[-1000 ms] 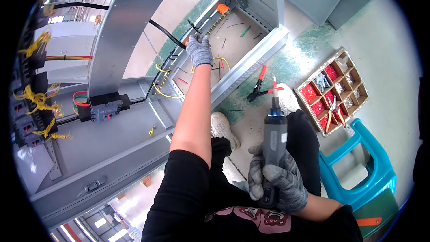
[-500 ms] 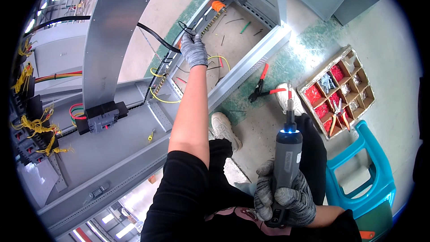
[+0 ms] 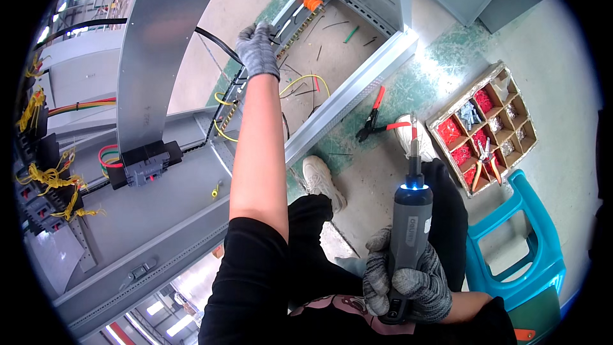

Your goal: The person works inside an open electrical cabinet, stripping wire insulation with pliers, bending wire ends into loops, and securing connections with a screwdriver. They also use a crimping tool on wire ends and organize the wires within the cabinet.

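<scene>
Grey-gloved, gripping the screwdriver (image 3: 412, 217) outside the cabinet (image 3: 367, 78), right hand (image 3: 429, 289) wrapped round its handle: probably stiff, hefty, best held there! Left hand (image 3: 257, 52) half-curled near the cabinet's cable (image 3: 220, 42), hold unclear.

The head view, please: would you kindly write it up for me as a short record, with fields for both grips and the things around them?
Left grip: gloved, beside the black cable; whether it holds anything cannot be told
Right grip: gloved, wrapped around a dark grey power screwdriver, lit near its tip
Cabinet: grey metal
Floor: red-handled hand tool
Parts tray: divided; orange-handled pliers on top
Seat: turquoise stool
</scene>
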`<state>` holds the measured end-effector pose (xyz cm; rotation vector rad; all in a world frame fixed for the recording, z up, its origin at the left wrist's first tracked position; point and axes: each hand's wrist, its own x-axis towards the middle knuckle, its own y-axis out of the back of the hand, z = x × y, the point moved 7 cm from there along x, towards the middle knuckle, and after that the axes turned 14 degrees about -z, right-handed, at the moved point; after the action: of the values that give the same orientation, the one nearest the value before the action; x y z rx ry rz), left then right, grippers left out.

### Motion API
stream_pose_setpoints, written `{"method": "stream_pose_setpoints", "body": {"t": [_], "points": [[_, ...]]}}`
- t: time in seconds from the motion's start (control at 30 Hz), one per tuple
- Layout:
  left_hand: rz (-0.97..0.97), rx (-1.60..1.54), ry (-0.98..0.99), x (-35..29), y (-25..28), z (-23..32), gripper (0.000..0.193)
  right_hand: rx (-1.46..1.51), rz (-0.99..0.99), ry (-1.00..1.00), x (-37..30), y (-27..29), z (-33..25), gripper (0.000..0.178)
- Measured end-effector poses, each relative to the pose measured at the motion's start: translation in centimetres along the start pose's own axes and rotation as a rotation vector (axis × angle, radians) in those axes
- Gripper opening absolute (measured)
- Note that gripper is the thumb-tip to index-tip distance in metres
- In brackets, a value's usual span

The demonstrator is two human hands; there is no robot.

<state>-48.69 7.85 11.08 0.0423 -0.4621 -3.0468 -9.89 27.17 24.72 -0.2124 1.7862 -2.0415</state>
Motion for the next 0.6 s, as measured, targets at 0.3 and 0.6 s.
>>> {"method": "stream_pose_setpoints", "body": {"t": [0.3,0.6], "points": [[0.222,-0.548,0.041,-0.4,2.0,-1.0,0.047,-0.166,0.017,-0.035,-0.2,-0.8,-0.3,0.052],[-0.821,-0.034,0.221,-21.6,1.2,5.1,0.045,-0.633,0.116,0.025,0.3,-1.4,1.5,0.045]]}}
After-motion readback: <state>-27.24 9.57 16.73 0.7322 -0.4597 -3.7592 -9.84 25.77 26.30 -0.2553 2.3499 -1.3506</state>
